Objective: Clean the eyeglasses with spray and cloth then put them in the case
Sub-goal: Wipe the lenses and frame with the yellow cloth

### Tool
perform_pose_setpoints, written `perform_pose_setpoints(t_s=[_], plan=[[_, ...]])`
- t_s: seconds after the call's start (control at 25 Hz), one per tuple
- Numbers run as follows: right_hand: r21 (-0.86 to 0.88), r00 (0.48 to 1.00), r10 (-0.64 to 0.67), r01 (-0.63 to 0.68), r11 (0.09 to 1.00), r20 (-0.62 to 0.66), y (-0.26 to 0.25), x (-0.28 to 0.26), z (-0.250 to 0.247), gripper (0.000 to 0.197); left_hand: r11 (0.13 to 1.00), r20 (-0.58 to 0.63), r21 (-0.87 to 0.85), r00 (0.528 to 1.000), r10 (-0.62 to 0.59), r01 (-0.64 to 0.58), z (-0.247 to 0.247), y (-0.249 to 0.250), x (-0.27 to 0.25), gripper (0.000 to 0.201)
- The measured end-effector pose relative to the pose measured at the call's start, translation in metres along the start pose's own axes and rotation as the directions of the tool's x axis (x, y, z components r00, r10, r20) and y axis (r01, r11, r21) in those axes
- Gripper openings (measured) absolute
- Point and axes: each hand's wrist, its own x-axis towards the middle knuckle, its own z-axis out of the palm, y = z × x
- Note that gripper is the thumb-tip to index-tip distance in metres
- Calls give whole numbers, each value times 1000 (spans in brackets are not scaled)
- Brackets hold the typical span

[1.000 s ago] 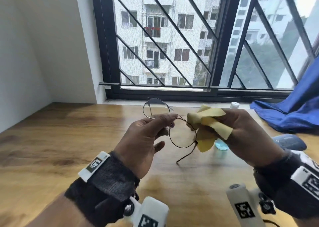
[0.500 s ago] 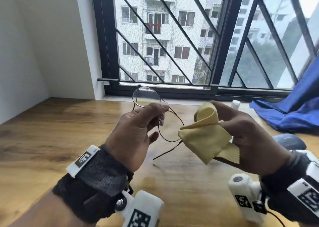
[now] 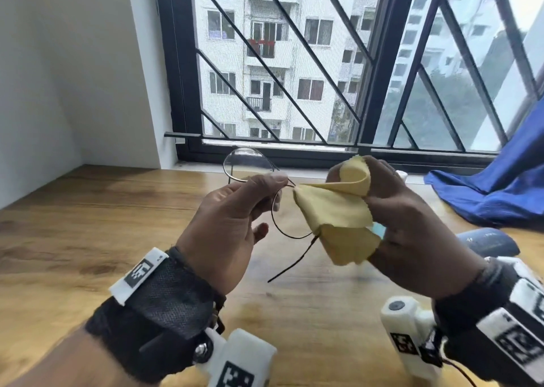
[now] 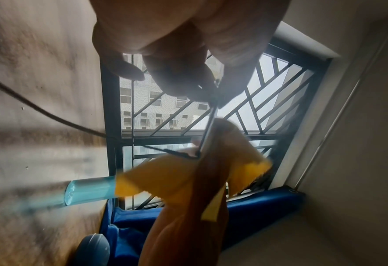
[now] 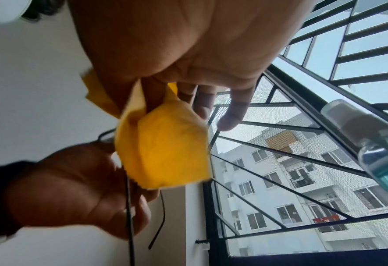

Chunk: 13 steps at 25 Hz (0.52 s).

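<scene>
My left hand [image 3: 265,186] pinches thin round wire eyeglasses [image 3: 247,164] at the bridge and holds them up above the wooden table [image 3: 88,239]. My right hand [image 3: 374,192] grips a yellow cloth [image 3: 332,210] that drapes over the outer part of the right lens; one temple hangs down below. In the right wrist view the cloth [image 5: 165,153] is pinched between thumb and fingers. The blue spray bottle [image 3: 378,230] stands on the table, mostly hidden behind the cloth. A blue-grey case [image 3: 485,246] lies at the right.
Crumpled blue fabric [image 3: 500,186] lies at the back right under the barred window [image 3: 294,92]. A white wall [image 3: 59,77] bounds the left side. In the left wrist view the spray bottle [image 4: 90,190] and the case [image 4: 92,252] lie close together.
The cloth was bunched at the right lens, came off it and spread out, and now lies over that lens again. Both hands have lifted the glasses a little higher.
</scene>
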Motion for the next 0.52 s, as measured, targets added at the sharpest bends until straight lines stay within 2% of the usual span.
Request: perform_pose_setpoints(t_s=[0.12,0.28,0.4,0.48,0.52], plan=[[-120,992,-36,51,991,121,-4,-2,2,33,998,8,-58,1000,30,-30,2,-1,0,22],[-189,997,30,-16,982,74,-6,-2,-2,38,998,-15,-27,998,63,-64,-4,3,2,35],[-150,981,25,4,989,191,-7,-3,4,34,998,30,-42,998,48,-47,2,2,-2,36],[-149,985,15,10,989,170,-8,-3,1,32,994,10,-29,994,107,-107,2,5,-3,35],[-168,988,28,-2,986,149,-8,-2,0,35,992,8,-31,992,124,-124,1,6,-2,41]])
